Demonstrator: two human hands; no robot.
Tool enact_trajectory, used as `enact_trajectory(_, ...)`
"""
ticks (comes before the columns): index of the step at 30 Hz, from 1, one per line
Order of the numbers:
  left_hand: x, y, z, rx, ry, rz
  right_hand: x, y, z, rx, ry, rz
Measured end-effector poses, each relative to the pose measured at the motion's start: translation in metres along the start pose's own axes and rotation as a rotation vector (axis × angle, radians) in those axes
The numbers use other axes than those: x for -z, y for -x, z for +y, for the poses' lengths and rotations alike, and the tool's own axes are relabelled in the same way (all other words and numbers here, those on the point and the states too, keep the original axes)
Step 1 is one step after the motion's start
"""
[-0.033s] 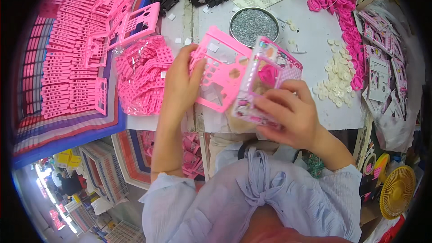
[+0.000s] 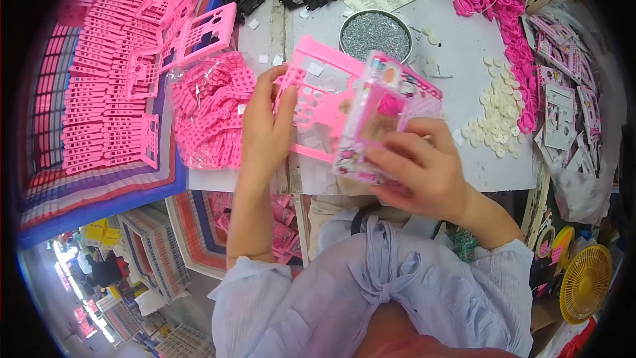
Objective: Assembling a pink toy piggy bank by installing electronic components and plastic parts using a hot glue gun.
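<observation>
My left hand [image 2: 266, 122] grips the left edge of a pink plastic frame [image 2: 331, 59], thumb on its face and fingers behind. The frame has a grid of square holes and larger openings, and is held tilted above the table. In my right hand [image 2: 424, 166] is a printed panel [image 2: 354, 119] with a pink and white pattern and a cut-out window. Its fingers lie across the panel's lower right part, slightly blurred. The panel overlaps the right side of the pink frame and hides it there; whether the two touch, I cannot tell.
Behind the hands stands a round tin [image 2: 376, 34] of small metal screws. White plastic discs [image 2: 497, 106] and magenta parts [image 2: 507, 33] lie to the right, beside a bag of printed cards [image 2: 563, 106]. Left are a bag of pink pieces [image 2: 212, 106] and a crate of pink frames [image 2: 106, 79].
The printed panel has shifted slightly left, covering more of the pink frame. My right hand has moved left with it; the left hand still holds the frame.
</observation>
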State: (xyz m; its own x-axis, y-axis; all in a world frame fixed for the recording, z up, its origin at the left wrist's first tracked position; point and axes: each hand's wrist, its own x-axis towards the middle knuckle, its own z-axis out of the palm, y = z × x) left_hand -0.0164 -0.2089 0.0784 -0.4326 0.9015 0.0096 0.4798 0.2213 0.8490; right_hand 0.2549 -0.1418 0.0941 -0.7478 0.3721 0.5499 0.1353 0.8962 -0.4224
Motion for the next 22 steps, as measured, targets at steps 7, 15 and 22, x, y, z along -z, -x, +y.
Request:
enact_trajectory(7, -0.033, 0.056, 0.001, 0.39, 1.017, -0.18, -0.045, -0.024, -0.024, 0.122, -0.008, -0.003)
enact_trajectory(15, -0.043, 0.083, -0.011, 0.375, 0.943, -0.039, -0.039, 0.011, 0.004, -0.659, -1.144, 0.023)
enact_trajectory(22, -0.051, 0.101, -0.01, -0.027, 0.25, 0.278, -0.077, 0.015, -0.012, -0.722, -1.337, 0.101)
